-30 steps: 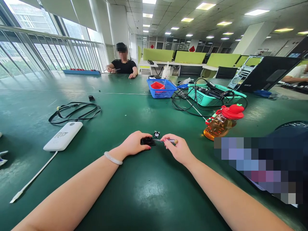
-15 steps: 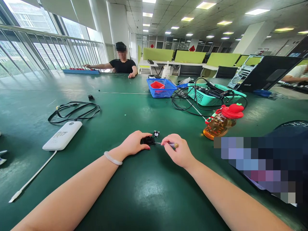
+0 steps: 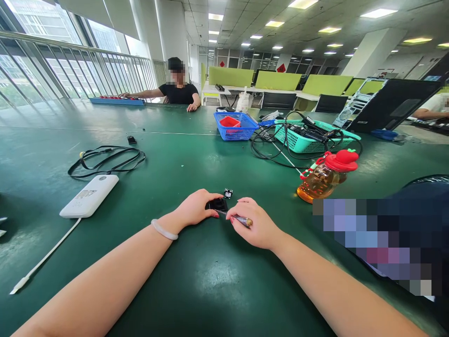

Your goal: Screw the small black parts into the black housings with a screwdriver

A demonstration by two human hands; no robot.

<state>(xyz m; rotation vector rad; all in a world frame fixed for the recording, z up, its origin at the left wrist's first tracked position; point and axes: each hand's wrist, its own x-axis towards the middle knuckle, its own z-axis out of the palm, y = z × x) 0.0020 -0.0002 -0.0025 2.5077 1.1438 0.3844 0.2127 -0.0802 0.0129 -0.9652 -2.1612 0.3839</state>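
Note:
My left hand pinches a small square black plastic part between thumb and fingers on the green table. In my right hand is a small screwdriver with a thin metal shaft and a tan-ended handle, held like a pen. Its tip reaches the near edge of the black part, close to my left thumb; exact contact is too small to make out. Just beyond the black part lies a tiny black-and-silver component, touched by neither hand.
To the left are a white power bank with a cable and a coiled black cord. Ahead stand a blue basket and a teal basket of cables. A red-lidded bottle is at right. Someone sits across the table.
My right hand has moved slightly left and nearer to me, bringing the screwdriver tip from the black part's right side to its near edge. My left hand stays on the part.

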